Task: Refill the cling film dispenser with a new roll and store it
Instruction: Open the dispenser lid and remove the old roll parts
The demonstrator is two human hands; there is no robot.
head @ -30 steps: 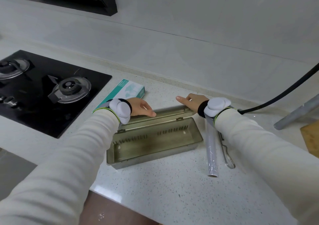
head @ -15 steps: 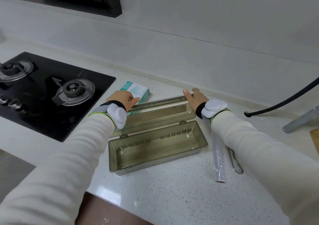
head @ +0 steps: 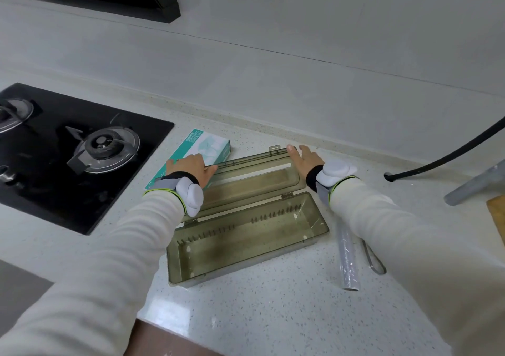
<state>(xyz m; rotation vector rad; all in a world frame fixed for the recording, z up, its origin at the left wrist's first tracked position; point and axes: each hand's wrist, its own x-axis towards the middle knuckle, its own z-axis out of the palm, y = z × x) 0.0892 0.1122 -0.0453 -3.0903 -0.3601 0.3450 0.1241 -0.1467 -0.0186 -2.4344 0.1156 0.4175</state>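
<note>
On countertop (head: 273, 314): dispenser (head: 246, 243) open, lid (head: 254, 180) laid back; left hand (head: 191, 168), right hand (head: 306, 161) touch lid ends, fingers straight, nothing gripped; roll (head: 347, 257) just beside.

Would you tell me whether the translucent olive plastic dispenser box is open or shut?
Open: the hinged lid of the dispenser box lies folded back, left hand and right hand on its ends.
</note>
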